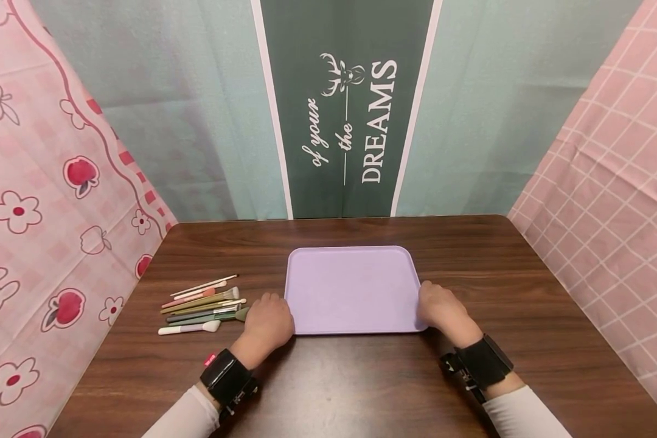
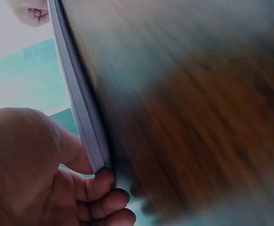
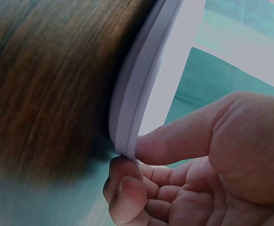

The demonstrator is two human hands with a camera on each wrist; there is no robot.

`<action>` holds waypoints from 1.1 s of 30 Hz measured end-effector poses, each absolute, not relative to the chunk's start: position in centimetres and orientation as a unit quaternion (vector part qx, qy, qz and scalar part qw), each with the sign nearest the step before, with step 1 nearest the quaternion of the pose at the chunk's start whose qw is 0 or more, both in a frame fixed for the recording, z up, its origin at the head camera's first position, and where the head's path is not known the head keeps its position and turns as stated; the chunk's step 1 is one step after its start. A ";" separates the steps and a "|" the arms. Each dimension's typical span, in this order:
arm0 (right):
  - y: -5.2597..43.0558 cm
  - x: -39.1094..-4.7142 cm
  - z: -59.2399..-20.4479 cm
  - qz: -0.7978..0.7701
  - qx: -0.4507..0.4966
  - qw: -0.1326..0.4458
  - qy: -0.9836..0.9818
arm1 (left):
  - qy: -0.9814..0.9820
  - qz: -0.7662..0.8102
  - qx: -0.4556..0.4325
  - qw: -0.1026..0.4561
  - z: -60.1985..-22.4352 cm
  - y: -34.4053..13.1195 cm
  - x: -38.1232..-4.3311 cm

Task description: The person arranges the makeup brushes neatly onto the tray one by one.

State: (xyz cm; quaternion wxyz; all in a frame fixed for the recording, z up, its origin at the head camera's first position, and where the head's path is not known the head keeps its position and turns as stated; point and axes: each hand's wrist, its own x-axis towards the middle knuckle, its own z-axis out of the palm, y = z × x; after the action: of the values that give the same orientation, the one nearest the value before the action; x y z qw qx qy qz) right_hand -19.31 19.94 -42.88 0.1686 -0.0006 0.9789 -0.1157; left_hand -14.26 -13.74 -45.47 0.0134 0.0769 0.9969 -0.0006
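Observation:
A shallow lilac tray with rounded corners lies in the middle of the wooden table. My left hand grips its left edge near the front corner; in the left wrist view the fingers curl under the rim. At the opposite edge my right hand pinches the rim, its thumb against the side and fingertips below. Just left of my left hand lies a group of makeup brushes, side by side, in white, green, grey and pink.
The dark wooden table runs back to a green curtain with white lettering. A pink fruit-patterned cloth hangs at the left, and a pink checked cloth hangs at the right.

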 end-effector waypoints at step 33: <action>22.4 -20.5 -43.9 -0.232 -0.050 0.217 0.947 | 0.998 0.015 0.054 -0.017 -43.3 -17.3 -13.3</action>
State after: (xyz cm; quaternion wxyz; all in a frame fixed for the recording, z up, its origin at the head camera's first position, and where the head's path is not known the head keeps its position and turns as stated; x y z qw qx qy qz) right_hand -20.53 22.37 -43.87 0.2165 -0.0496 0.9469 -0.2323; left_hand -13.27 -17.34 -43.30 -0.0172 0.0537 0.9983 0.0148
